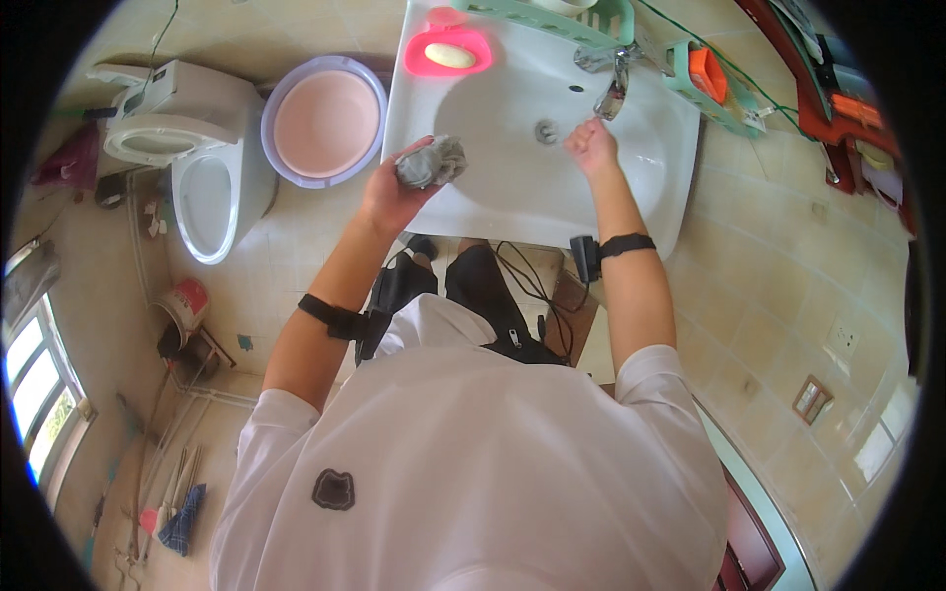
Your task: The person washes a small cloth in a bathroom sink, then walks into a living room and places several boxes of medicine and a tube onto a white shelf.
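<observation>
My left hand [399,187] holds a crumpled grey cloth [431,163] over the near left rim of the white washbasin [473,219]. Its fingers curl around the cloth from beneath and from the left. My right hand [592,148] is closed in a loose fist above the right part of the bowl, just below the end of the chrome tap [612,97]. Nothing shows in that fist. I cannot tell whether its fingers touch the tap. At the basin's far left corner, a pale bar of soap [450,56] lies in a pink soap dish [419,61].
Green plastic baskets [616,32] stand along the basin's far edge; an orange item [706,75] sits in the right one. A pink tub with a lilac rim [370,163] is left of the basin, beside a white toilet [205,202]. Dark cables [532,286] hang below the front edge.
</observation>
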Action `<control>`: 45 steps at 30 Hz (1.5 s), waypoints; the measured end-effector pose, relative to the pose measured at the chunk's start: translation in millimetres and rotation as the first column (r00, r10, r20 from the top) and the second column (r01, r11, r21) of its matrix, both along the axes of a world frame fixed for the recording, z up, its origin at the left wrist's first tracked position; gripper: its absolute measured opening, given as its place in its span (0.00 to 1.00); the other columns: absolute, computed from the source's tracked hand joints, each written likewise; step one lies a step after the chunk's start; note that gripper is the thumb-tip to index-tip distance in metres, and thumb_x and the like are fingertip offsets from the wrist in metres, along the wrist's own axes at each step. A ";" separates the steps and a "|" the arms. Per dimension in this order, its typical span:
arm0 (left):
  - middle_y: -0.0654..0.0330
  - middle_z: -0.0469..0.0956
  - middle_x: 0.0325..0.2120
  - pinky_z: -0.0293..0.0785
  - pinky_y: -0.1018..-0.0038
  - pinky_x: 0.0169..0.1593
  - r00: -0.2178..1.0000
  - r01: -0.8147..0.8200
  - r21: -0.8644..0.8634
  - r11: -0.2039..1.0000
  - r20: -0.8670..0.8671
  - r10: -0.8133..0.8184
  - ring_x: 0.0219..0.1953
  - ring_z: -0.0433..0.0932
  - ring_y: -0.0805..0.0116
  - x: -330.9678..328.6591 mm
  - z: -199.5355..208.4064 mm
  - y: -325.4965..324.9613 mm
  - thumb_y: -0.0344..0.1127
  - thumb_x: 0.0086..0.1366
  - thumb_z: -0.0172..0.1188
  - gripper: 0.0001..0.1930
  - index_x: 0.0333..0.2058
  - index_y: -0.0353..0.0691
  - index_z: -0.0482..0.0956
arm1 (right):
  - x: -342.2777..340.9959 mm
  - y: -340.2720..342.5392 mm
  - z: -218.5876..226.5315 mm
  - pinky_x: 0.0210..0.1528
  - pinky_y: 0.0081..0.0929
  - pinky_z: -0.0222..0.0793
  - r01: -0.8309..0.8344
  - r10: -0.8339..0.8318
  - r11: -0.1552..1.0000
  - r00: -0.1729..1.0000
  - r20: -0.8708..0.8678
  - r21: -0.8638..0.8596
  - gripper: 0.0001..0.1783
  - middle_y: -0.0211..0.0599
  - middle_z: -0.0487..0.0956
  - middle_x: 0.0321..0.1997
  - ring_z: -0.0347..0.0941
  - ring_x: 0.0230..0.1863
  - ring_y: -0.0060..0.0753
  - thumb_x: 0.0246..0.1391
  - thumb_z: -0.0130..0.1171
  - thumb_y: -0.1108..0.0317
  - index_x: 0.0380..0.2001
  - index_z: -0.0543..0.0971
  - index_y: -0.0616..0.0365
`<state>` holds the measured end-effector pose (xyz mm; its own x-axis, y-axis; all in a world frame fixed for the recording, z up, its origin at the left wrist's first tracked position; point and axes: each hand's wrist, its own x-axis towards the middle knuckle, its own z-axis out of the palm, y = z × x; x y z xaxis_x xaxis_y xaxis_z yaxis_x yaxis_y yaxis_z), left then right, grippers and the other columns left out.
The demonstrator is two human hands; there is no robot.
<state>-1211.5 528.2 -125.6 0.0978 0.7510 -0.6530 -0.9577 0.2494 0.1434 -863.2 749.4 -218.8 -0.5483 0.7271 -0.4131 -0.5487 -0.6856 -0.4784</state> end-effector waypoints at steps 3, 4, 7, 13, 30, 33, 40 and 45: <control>0.46 0.68 0.60 0.58 0.54 0.69 0.994 0.033 -0.005 0.999 0.108 -0.032 0.63 0.66 0.50 12.8 0.7 15.5 0.44 0.74 0.41 0.25 0.60 0.32 0.68 | -23.6 -38.0 13.8 0.31 0.25 0.61 0.068 0.001 0.994 0.787 0.616 -0.090 0.13 0.24 0.65 0.20 0.57 0.18 0.23 0.64 0.51 0.56 0.34 0.72 0.54; 0.45 0.68 0.60 0.57 0.54 0.69 0.981 0.042 -0.020 0.999 0.191 -0.037 0.63 0.65 0.50 18.4 2.9 21.5 0.47 0.74 0.41 0.26 0.60 0.32 0.68 | -31.5 -47.3 24.8 0.31 0.25 0.61 0.065 0.001 0.994 0.789 0.615 -0.086 0.13 0.24 0.65 0.20 0.57 0.18 0.23 0.64 0.51 0.56 0.34 0.72 0.54; 0.48 0.71 0.57 0.60 0.55 0.66 0.969 0.129 0.006 0.992 0.209 -0.128 0.61 0.67 0.51 50.0 5.7 49.5 0.53 0.72 0.48 0.28 0.56 0.34 0.70 | -31.8 -67.6 45.5 0.28 0.26 0.65 -0.219 0.152 0.975 0.530 0.834 -0.039 0.20 0.27 0.70 0.27 0.64 0.22 0.22 0.64 0.54 0.48 0.41 0.71 0.54; 0.52 0.76 0.50 0.77 0.54 0.56 0.921 0.380 0.003 0.925 -0.089 -0.378 0.54 0.75 0.55 131.7 -30.3 110.4 0.40 0.74 0.49 0.16 0.53 0.37 0.71 | -23.0 -77.7 53.7 0.52 0.48 0.71 -0.261 0.282 0.953 0.584 0.761 -0.153 0.41 0.38 0.74 0.55 0.72 0.55 0.39 0.58 0.50 0.31 0.63 0.63 0.50; 0.53 0.76 0.49 0.69 0.55 0.60 0.962 0.270 0.106 0.957 0.022 -0.273 0.54 0.74 0.53 170.2 -112.4 160.7 0.59 0.72 0.42 0.29 0.55 0.37 0.69 | -47.3 -48.5 48.3 0.35 0.36 0.73 -0.613 -0.245 0.651 0.389 0.888 0.448 0.20 0.46 0.80 0.31 0.78 0.32 0.52 0.57 0.60 0.48 0.39 0.75 0.53; 0.52 0.73 0.51 0.69 0.57 0.60 0.996 0.086 0.204 0.975 -0.056 -0.076 0.55 0.72 0.55 207.6 -111.6 146.5 0.52 0.74 0.41 0.25 0.56 0.37 0.68 | -41.3 -44.5 45.5 0.28 0.43 0.72 -0.677 -0.473 0.466 0.353 0.807 0.569 0.16 0.40 0.79 0.25 0.78 0.27 0.47 0.55 0.59 0.51 0.31 0.77 0.53; 0.50 0.63 0.63 0.59 0.58 0.68 0.982 0.169 -0.021 0.985 -0.086 -0.170 0.65 0.63 0.56 212.3 -85.8 157.0 0.40 0.76 0.34 0.22 0.62 0.33 0.60 | -20.8 17.1 -1.6 0.28 0.49 0.70 -0.563 -0.473 0.727 0.006 0.881 0.394 0.10 0.45 0.77 0.23 0.75 0.26 0.56 0.56 0.56 0.61 0.30 0.72 0.56; 0.55 0.65 0.63 0.54 0.55 0.70 0.982 0.063 0.151 0.986 -0.184 -0.035 0.66 0.62 0.54 173.9 -94.1 160.2 0.61 0.73 0.34 0.35 0.65 0.39 0.60 | -18.2 -15.7 -1.3 0.41 0.44 0.67 -0.476 -0.342 0.744 0.331 0.879 0.469 0.07 0.48 0.71 0.37 0.70 0.40 0.55 0.56 0.54 0.69 0.34 0.69 0.59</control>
<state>-1037.6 688.4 -219.7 0.0286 0.8420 -0.5387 -0.8998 0.2564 0.3531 -881.4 733.7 -220.1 -0.1909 0.9657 -0.1758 0.5342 -0.0480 -0.8440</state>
